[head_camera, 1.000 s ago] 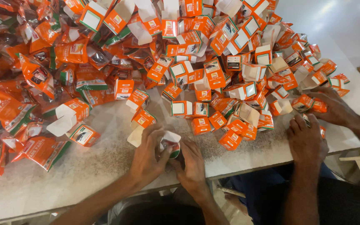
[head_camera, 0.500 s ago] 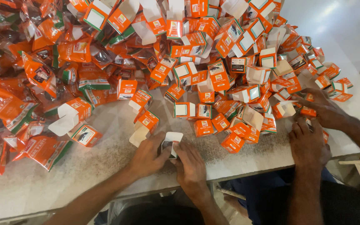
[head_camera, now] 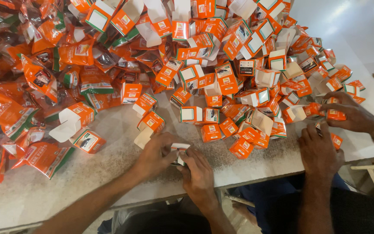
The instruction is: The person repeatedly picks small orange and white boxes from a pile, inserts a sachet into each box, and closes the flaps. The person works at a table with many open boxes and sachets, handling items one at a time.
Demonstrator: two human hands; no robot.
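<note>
Head view, left hand: curled over the left side of a small white-and-orange carton, fingers clamped on it so it stays steady just above the counter.
Head view, right hand: closed on the carton's right side, thumb against its top flap; both hands meet on it, likely to fold it shut.
Carton's place: near the counter's near edge, about midway along, apart from the heap.
Loose cartons: piled across the counter's middle and far right, many with flaps open, within easy reach.
Orange pouches: heaped toward the far left corner, a separate stock.
Co-worker's hands: at the near right edge, one flat on the counter, one gripping an orange carton.
</note>
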